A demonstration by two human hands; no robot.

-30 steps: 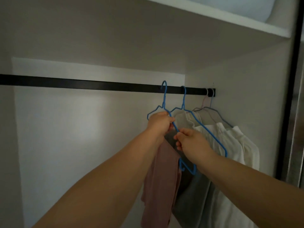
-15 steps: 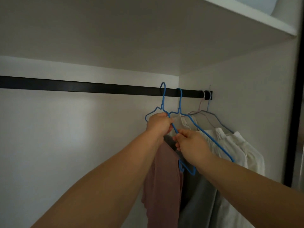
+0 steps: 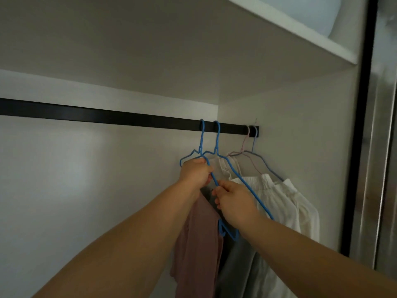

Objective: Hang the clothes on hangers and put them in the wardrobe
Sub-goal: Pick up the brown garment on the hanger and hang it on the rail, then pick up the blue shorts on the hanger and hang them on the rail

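Little had moved: both the left hand (image 3: 196, 173) and the right hand (image 3: 234, 203) still gripped the leftmost blue wire hanger (image 3: 203, 151) on the black metal rail (image 3: 107, 114), its dusty-pink garment (image 3: 197, 244) crowded by white clothes (image 3: 279, 201) hanging to the right.

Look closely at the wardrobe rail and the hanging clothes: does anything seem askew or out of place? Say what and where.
The leftmost blue hanger looks odd: its hook is over the black rail, but its frame is swung steeply toward the camera. The left hand and right hand grip it, and the pink garment bunches below. The white garments hang straight.
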